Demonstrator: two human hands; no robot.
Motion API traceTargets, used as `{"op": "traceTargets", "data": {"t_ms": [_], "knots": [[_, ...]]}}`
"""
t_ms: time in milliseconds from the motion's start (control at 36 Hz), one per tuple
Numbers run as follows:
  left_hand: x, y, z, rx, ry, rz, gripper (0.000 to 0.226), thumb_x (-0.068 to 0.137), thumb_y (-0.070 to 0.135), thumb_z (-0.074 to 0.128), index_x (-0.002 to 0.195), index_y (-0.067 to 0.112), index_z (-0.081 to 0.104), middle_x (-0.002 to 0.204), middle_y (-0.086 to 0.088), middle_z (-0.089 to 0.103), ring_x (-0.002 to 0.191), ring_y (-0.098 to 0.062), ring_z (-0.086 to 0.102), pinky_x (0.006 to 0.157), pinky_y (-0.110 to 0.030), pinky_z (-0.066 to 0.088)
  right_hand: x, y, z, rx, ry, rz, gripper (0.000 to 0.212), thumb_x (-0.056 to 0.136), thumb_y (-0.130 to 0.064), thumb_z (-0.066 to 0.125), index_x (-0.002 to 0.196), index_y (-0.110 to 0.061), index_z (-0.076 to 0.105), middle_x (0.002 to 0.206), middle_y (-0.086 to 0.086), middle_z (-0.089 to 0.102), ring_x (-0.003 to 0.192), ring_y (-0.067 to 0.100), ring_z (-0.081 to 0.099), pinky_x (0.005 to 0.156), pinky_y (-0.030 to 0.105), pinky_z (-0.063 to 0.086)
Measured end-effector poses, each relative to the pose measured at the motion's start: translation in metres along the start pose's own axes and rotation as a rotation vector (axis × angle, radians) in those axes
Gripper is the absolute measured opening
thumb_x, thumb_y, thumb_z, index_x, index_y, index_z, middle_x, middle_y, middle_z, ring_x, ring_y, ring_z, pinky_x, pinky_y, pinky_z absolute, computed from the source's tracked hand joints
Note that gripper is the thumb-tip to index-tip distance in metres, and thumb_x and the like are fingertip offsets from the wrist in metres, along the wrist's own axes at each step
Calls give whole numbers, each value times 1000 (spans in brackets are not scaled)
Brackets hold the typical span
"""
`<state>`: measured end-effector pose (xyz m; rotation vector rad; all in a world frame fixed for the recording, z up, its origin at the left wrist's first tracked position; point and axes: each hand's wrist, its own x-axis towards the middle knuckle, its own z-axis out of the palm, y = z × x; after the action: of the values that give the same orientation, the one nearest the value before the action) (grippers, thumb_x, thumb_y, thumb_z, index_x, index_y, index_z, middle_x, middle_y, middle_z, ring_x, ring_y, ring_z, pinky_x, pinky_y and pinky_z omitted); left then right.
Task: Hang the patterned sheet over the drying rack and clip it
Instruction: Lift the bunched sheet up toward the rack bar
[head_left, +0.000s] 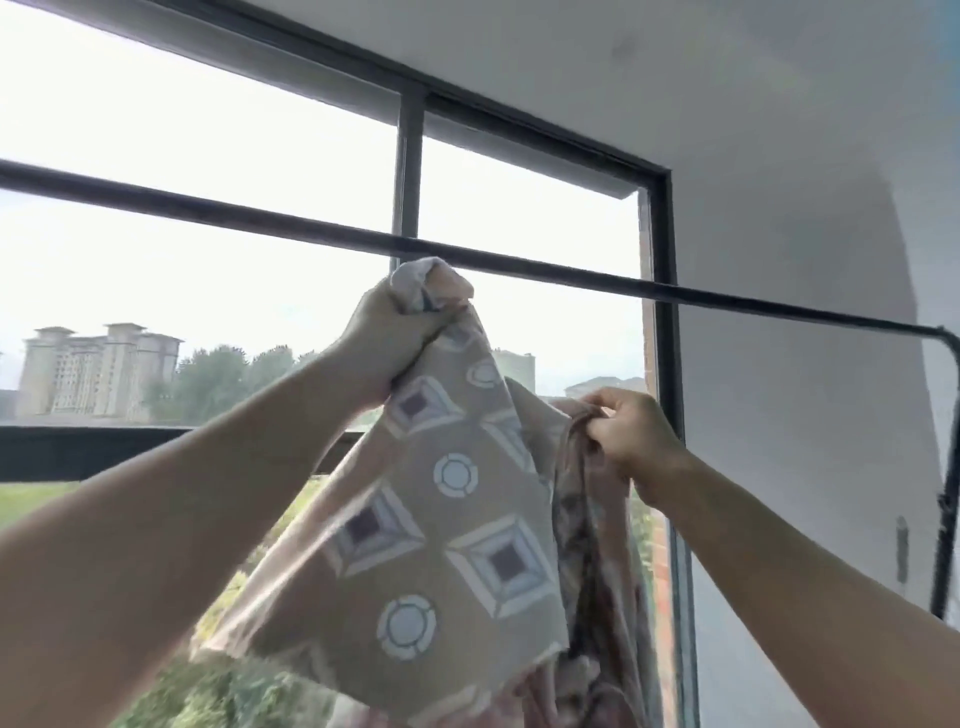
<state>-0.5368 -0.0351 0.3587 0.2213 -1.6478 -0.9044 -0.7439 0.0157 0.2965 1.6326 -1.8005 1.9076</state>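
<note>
The patterned sheet (447, 519) is beige with white squares and circles, and it hangs bunched between my raised arms. My left hand (387, 345) is fisted around a bunched corner of it, held just below the black top bar of the drying rack (260, 221). My right hand (631, 434) pinches another edge of the sheet lower down and to the right. The bar runs across the view from upper left to the right, where it bends down into an upright leg (945, 467). No part of the sheet lies over the bar. No clips are in view.
A large dark-framed window (410, 171) stands right behind the rack, with buildings and trees outside. A white wall (789, 364) closes the right side, close to the rack's leg. A small dark fitting (902, 551) is on that wall.
</note>
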Motion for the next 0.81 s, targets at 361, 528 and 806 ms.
{"op": "traceTargets", "data": {"t_ms": [361, 528, 806], "knots": [[0, -4, -37, 340, -140, 15, 20, 88, -5, 51, 97, 7, 63, 78, -5, 68, 72, -18, 65, 69, -32, 55, 6, -26, -40, 28, 426, -116, 25, 90, 3, 39, 99, -9, 58, 92, 4, 55, 90, 23, 53, 75, 30, 41], [5, 4, -34, 487, -114, -19, 20, 91, -1, 48, 83, 12, 61, 75, -8, 61, 70, -22, 59, 65, -31, 49, -1, -53, -40, -50, 264, -212, 19, 90, 0, 39, 85, -9, 54, 73, -3, 50, 67, 12, 47, 60, 24, 40], [-5, 18, 5, 444, -252, 129, 23, 86, -3, 54, 81, 18, 62, 72, 1, 62, 55, -1, 61, 51, -15, 51, -41, -65, -13, 141, -631, 117, 26, 81, -31, 65, 101, -17, 56, 71, 3, 68, 59, 15, 63, 61, 26, 57]]}}
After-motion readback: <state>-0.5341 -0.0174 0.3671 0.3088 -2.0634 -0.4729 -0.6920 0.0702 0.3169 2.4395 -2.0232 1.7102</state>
